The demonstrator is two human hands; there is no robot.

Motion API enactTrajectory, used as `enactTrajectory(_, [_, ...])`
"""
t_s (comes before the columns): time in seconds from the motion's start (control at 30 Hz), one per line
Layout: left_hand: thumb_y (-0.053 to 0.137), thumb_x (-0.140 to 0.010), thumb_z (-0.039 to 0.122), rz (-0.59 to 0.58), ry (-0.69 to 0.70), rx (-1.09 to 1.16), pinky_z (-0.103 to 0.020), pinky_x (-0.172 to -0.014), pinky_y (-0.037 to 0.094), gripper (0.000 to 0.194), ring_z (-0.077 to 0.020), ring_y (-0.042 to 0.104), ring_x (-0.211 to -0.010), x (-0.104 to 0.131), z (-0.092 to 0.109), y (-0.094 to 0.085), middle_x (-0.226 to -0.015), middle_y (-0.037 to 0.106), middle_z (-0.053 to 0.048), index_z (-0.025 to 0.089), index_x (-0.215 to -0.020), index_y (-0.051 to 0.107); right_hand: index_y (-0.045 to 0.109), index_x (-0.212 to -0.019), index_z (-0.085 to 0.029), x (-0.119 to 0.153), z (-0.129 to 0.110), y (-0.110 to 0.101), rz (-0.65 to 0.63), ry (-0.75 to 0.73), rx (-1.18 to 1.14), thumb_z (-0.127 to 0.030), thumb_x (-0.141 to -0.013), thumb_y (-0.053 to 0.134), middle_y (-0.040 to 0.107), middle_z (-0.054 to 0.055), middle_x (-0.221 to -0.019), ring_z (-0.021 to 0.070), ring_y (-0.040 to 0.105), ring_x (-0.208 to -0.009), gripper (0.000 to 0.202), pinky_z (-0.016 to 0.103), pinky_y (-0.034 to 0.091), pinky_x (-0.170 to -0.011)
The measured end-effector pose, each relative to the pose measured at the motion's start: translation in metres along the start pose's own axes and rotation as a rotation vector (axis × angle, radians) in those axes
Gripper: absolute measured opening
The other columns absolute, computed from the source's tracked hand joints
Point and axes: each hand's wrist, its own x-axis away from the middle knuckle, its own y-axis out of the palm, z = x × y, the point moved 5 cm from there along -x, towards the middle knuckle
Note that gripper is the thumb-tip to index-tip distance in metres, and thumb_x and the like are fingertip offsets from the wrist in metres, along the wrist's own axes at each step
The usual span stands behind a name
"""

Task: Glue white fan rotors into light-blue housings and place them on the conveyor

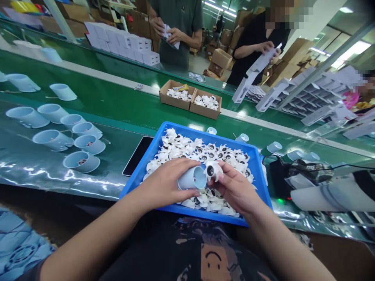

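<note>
A: Who is at work here, and with what?

B: A person at a green counter (123, 93) holds a light-blue cup (186, 179) in the left hand (164, 181), fingers and thumb curved around its sides. The cup lies tipped over, its open mouth to the right.

A: And the right hand (236, 185)?

B: Nearly closed, its thumb and fingertips pinching a white finned part (213, 171) with a dark round centre. The part sits just beside the cup's mouth; whether the two touch cannot be told.

A: What lies beneath?

B: A blue tray (143, 166), heaped with loose white parts (187, 146) of the same kind. Both hands hold their pieces above it.

A: To the left?

B: A dark-faced flat device (137, 155) lies beside the tray, and farther left stands a cluster of blue cups (82, 162), some with small reddish pieces inside.

A: And on the far side?

B: Two open cardboard boxes (175, 102) of white parts sit side by side. Beyond them, a co-worker in a grey-green shirt (179, 43) handles a small white item near stacked white boxes (117, 41), while another in black (249, 39), to the right, holds an unfolded white carton (260, 64).
</note>
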Motion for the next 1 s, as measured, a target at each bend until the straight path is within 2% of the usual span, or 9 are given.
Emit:
enactTrajectory(0.13, [0.076,-0.078,0.032,0.044,0.108,-0.100,-0.044,-0.094,0.051,0.053,-0.0271,0.065,-0.111,-0.003,0.024,0.007,-0.121,0.069,-0.007,0.022,-0.126,0.055,0.067,-0.111,-0.026,0.011,-0.026,0.011,0.017,-0.345,0.928,-0.021,-0.090,0.067,0.055,0.004,-0.106,0.0171,0.055,-0.099,0.021,0.036,0.046,-0.089])
enactTrajectory(0.2, [0.076,-0.077,0.027,0.066,0.137,-0.155,-0.044,-0.094,0.052,0.052,-0.0271,0.066,-0.111,-0.003,0.029,0.012,-0.120,0.070,-0.007,0.021,-0.124,0.055,0.068,-0.109,-0.024,0.015,-0.030,0.015,0.029,-0.403,1.122,-0.018,-0.090,0.066,0.053,0.005,-0.104,0.0182,0.055,-0.096,0.020,0.037,0.046,-0.087])
enactTrajectory(0.5, [0.070,-0.086,0.024,0.202,0.236,-0.316,-0.047,-0.097,0.052,0.048,-0.0277,0.065,-0.115,-0.009,0.046,0.029,-0.123,0.070,-0.011,0.020,-0.130,0.051,0.069,-0.095,-0.025,0.015,-0.017,-0.003,0.213,-0.363,1.001,-0.014,-0.083,0.074,0.050,0.001,-0.100,0.0160,0.055,-0.090,0.017,0.034,0.046,-0.081])
enactTrajectory(0.57, [0.070,-0.086,0.025,0.180,0.257,-0.294,-0.047,-0.097,0.052,0.050,-0.0276,0.065,-0.115,-0.019,0.047,0.031,-0.123,0.069,-0.010,0.021,-0.131,0.051,0.069,-0.095,-0.025,0.016,-0.018,-0.011,0.253,-0.383,0.928,-0.013,-0.082,0.074,0.050,0.001,-0.102,0.0160,0.056,-0.094,0.018,0.034,0.047,-0.084])
enactTrajectory(0.6, [0.071,-0.085,0.028,0.125,0.269,-0.265,-0.046,-0.097,0.052,0.051,-0.0269,0.066,-0.113,-0.026,0.046,0.032,-0.123,0.069,-0.010,0.022,-0.131,0.051,0.069,-0.097,-0.025,0.019,-0.019,-0.015,0.262,-0.402,0.896,-0.013,-0.083,0.072,0.049,0.002,-0.104,0.0162,0.056,-0.097,0.019,0.034,0.047,-0.087])
enactTrajectory(0.7, [0.075,-0.083,0.036,-0.091,0.258,-0.206,-0.042,-0.099,0.051,0.054,-0.0251,0.063,-0.116,-0.055,0.033,0.030,-0.128,0.065,-0.007,0.026,-0.131,0.053,0.067,-0.109,-0.026,0.040,-0.025,-0.034,0.310,-0.527,0.855,-0.016,-0.089,0.067,0.049,0.004,-0.113,0.0176,0.055,-0.108,0.023,0.035,0.047,-0.094])
enactTrajectory(0.77, [0.075,-0.081,0.044,-0.143,0.158,-0.268,-0.044,-0.104,0.047,0.054,-0.0270,0.057,-0.122,-0.083,0.016,0.017,-0.133,0.059,-0.006,0.029,-0.129,0.058,0.064,-0.117,-0.027,0.064,-0.029,-0.048,0.407,-0.625,0.880,-0.018,-0.092,0.064,0.049,0.006,-0.118,0.0180,0.053,-0.112,0.026,0.035,0.045,-0.098])
enactTrajectory(0.9, [0.070,-0.079,0.057,-0.079,-0.138,-0.437,-0.040,-0.102,0.047,0.059,-0.0284,0.055,-0.118,-0.148,-0.034,-0.020,-0.128,0.055,-0.008,0.023,-0.126,0.059,0.063,-0.112,-0.027,0.105,-0.029,-0.064,0.586,-0.661,0.885,-0.015,-0.094,0.059,0.050,0.005,-0.114,0.0158,0.055,-0.106,0.022,0.031,0.046,-0.094])
enactTrajectory(1.0, [0.067,-0.085,0.045,-0.014,-0.278,-0.501,-0.041,-0.104,0.044,0.058,-0.0298,0.052,-0.123,-0.187,-0.075,-0.033,-0.134,0.050,-0.014,0.015,-0.131,0.051,0.062,-0.110,-0.027,0.114,-0.024,-0.053,0.521,-0.659,0.872,-0.013,-0.094,0.057,0.051,0.006,-0.113,0.0165,0.055,-0.107,0.023,0.031,0.047,-0.094])
